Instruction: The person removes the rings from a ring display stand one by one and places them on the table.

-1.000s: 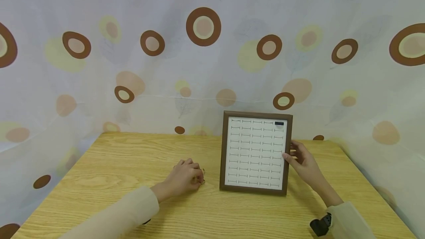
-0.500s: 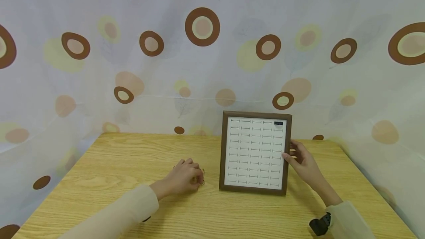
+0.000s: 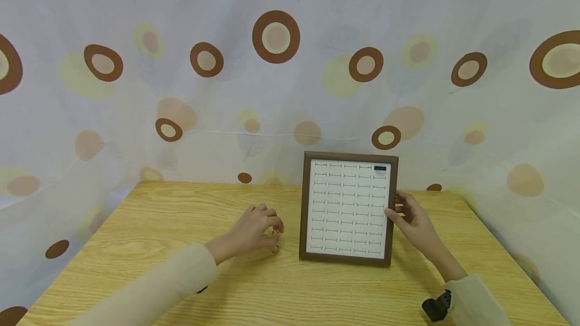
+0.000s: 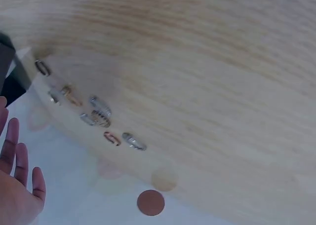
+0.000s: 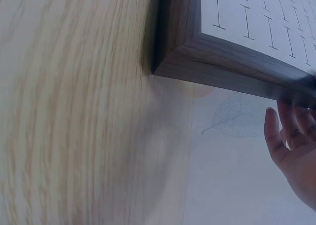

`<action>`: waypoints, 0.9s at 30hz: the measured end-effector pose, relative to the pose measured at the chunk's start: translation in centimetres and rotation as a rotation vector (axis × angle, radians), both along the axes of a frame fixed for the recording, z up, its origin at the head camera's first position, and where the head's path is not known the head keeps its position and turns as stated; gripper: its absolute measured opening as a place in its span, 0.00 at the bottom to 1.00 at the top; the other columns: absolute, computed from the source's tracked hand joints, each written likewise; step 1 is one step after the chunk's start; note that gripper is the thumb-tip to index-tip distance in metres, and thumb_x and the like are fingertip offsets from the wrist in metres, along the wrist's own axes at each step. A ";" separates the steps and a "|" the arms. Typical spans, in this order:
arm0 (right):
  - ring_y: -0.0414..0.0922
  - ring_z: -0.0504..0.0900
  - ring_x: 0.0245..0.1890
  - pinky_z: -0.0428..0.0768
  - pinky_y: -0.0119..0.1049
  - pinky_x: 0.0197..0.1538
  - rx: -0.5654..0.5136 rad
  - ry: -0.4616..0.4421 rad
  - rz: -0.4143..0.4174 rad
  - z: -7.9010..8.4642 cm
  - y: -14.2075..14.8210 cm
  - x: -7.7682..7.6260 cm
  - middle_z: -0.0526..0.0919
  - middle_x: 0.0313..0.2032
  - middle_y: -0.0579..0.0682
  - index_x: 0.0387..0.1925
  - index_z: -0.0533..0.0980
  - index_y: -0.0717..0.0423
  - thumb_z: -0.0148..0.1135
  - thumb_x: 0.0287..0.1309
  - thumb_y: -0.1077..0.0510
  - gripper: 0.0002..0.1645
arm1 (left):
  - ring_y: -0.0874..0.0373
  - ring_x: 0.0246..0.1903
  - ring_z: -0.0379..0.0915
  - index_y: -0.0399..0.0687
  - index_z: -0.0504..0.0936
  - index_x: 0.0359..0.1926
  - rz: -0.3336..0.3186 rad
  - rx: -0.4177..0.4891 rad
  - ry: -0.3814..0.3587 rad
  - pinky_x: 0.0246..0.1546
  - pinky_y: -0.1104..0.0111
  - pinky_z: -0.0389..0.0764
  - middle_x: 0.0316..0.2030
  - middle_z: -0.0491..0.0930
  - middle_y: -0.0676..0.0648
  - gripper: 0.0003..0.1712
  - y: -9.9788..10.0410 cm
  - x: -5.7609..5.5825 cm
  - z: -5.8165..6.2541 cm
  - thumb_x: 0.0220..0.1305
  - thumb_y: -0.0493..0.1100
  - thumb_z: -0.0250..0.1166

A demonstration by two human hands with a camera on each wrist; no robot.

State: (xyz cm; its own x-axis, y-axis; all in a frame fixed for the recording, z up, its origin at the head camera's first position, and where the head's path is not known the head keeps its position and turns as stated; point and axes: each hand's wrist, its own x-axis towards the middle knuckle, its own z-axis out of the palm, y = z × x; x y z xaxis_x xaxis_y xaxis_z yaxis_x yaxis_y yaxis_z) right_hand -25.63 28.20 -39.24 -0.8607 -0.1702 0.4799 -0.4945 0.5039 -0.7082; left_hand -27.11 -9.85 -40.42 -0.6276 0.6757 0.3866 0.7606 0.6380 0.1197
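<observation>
A brown-framed ring display board [image 3: 349,210] stands upright on the table, its white face marked with rows of slits. My right hand [image 3: 418,226] grips its right edge, thumb on the front and fingers behind. In the right wrist view, the fingers [image 5: 291,126] lie against the frame's wooden side [image 5: 222,69]. My left hand [image 3: 256,228] hovers over several small rings, its fingers spread apart. One ring [image 3: 275,249] shows below its thumb. The left wrist view shows silver rings [image 4: 134,141] and gold-toned rings [image 4: 71,95] loose on the table, with extended fingers [image 4: 20,163] at left.
A small dark label [image 3: 380,168] sits at the board's top right corner. The wood-grain table [image 3: 181,215] meets a patterned cloth backdrop [image 3: 217,114] behind and at both sides. A black device [image 3: 437,307] is strapped at the right wrist.
My left hand has lifted slightly away from the rings, and its fingers have spread from their curled, lowered pose. The right hand and the display board stay where they were.
</observation>
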 end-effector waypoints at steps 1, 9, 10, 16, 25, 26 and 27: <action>0.25 0.71 0.40 0.73 0.19 0.40 0.001 -0.001 -0.002 0.0 0.0 0.0 0.71 0.49 0.60 0.59 0.60 0.68 0.53 0.60 0.65 0.27 | 0.62 0.31 0.63 0.56 0.81 0.32 0.000 0.004 0.005 0.35 0.68 0.62 0.30 0.78 0.57 0.05 0.1 -0.1 0.3 0.52 0.46 0.66; 0.25 0.71 0.41 0.73 0.19 0.40 0.010 0.003 0.001 -0.2 0.2 -0.2 0.70 0.48 0.54 0.59 0.59 0.68 0.53 0.60 0.64 0.27 | 0.61 0.35 0.66 0.58 0.80 0.34 -0.009 0.012 0.048 0.39 0.66 0.66 0.32 0.78 0.58 0.06 1.8 -0.5 2.6 0.53 0.48 0.66; 0.25 0.71 0.41 0.73 0.19 0.40 0.008 0.004 0.004 -0.1 0.2 -0.2 0.71 0.48 0.55 0.59 0.59 0.68 0.53 0.60 0.64 0.27 | 0.62 0.35 0.66 0.59 0.80 0.34 -0.012 0.012 0.062 0.39 0.66 0.67 0.33 0.78 0.58 0.06 2.0 -0.5 2.9 0.53 0.49 0.65; 0.25 0.72 0.41 0.73 0.19 0.40 -0.003 0.003 0.008 0.0 0.1 0.0 0.71 0.49 0.61 0.59 0.60 0.68 0.53 0.60 0.65 0.27 | 0.62 0.36 0.67 0.60 0.80 0.36 -0.038 0.030 0.149 0.42 0.66 0.69 0.33 0.78 0.60 0.07 3.4 -0.3 4.2 0.54 0.50 0.64; 0.25 0.71 0.40 0.73 0.19 0.40 -0.007 -0.002 0.006 0.0 0.0 0.1 0.71 0.49 0.60 0.60 0.59 0.68 0.54 0.60 0.65 0.28 | 0.63 0.36 0.67 0.58 0.80 0.37 -0.052 0.055 0.185 0.37 0.69 0.63 0.34 0.78 0.60 0.09 5.9 0.0 5.8 0.54 0.51 0.64; 0.26 0.71 0.40 0.73 0.19 0.40 -0.008 -0.001 0.007 0.1 0.0 0.1 0.71 0.49 0.60 0.60 0.59 0.68 0.54 0.60 0.66 0.28 | 0.63 0.36 0.66 0.58 0.80 0.37 -0.054 0.058 0.179 0.37 0.69 0.64 0.34 0.78 0.60 0.09 6.2 0.0 5.9 0.54 0.51 0.64; 0.26 0.72 0.40 0.73 0.19 0.40 -0.009 0.000 0.010 0.1 0.0 0.1 0.71 0.49 0.60 0.60 0.59 0.68 0.54 0.59 0.66 0.28 | 0.63 0.35 0.66 0.58 0.80 0.37 -0.054 0.058 0.174 0.37 0.69 0.64 0.34 0.78 0.60 0.09 6.4 0.0 6.0 0.54 0.51 0.64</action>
State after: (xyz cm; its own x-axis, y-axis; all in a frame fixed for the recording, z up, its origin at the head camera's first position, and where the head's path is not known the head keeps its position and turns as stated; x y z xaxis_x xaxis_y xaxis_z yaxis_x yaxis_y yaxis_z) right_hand -25.54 28.16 -39.13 -0.8592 -0.1744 0.4810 -0.4991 0.4924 -0.7130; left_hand -27.08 -3.41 -34.46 -0.5114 0.6797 0.5258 0.8059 0.5918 0.0188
